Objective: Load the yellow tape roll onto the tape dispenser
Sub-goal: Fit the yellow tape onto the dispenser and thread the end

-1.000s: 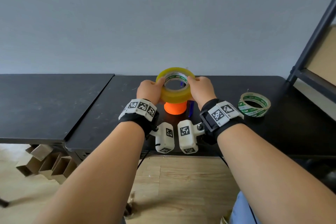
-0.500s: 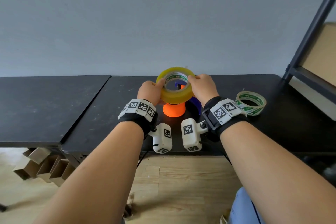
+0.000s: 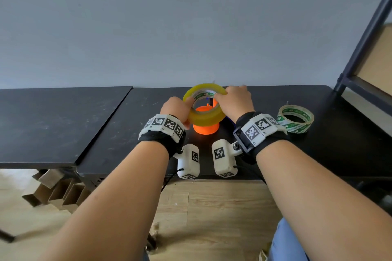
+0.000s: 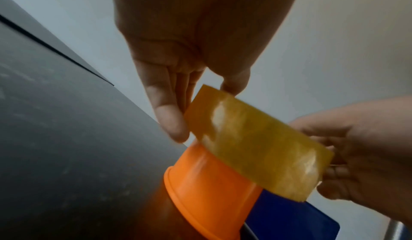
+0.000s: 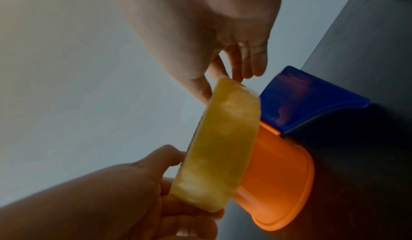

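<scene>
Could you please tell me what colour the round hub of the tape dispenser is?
The hub is bright orange, clearest in the right wrist view.

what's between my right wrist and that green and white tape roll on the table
Only bare black table shows between the right wrist band and the green-and-white tape roll, in the head view.

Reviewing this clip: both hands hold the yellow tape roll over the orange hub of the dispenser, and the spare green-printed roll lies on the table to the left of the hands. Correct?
Not quite. The spare green-printed roll lies on the table to the right of the hands, as the head view shows. The rest stands: left hand and right hand hold the yellow tape roll over the orange hub.
</scene>
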The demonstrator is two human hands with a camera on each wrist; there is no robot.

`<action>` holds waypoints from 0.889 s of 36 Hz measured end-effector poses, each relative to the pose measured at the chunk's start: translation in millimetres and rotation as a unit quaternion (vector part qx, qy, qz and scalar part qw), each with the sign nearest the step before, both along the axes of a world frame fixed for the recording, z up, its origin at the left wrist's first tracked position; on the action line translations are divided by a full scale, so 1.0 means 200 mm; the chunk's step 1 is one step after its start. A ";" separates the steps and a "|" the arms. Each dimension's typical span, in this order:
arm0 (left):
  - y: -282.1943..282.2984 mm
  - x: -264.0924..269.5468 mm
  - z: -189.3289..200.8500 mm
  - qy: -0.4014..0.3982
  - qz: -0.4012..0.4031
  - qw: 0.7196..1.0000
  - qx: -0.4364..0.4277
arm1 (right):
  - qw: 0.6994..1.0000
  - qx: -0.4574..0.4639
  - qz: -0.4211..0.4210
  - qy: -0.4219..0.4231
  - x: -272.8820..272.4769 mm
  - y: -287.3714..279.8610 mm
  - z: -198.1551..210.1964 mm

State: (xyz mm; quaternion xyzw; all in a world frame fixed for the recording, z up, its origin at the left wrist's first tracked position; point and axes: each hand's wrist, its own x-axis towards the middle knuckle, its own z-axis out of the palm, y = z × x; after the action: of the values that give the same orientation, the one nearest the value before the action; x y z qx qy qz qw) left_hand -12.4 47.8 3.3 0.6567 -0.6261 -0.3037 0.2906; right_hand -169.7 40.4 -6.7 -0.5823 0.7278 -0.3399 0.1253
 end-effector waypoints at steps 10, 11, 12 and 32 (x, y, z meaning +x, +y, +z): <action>0.02 -0.02 0.03 -0.127 -0.020 0.992 0.005 | 0.999 0.016 -0.012 0.038 -0.02 -0.02 -0.02; 0.01 -0.03 0.02 -0.127 -0.019 0.992 0.000 | 0.999 0.018 -0.015 0.039 -0.02 -0.02 -0.02; 0.00 -0.03 0.01 -0.130 -0.021 0.991 0.001 | 0.999 0.022 -0.016 0.042 -0.01 -0.01 -0.02; -0.06 -0.01 -0.06 -0.205 -0.020 0.976 0.069 | 0.994 0.009 -0.065 0.085 -0.03 0.06 -0.05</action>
State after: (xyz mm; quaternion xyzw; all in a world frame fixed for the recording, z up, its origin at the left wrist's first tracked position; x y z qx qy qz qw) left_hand -14.0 35.9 -8.3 0.7111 -0.6628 -0.2107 0.1036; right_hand -175.5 51.8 -17.0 -0.5595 0.7748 -0.2906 0.0460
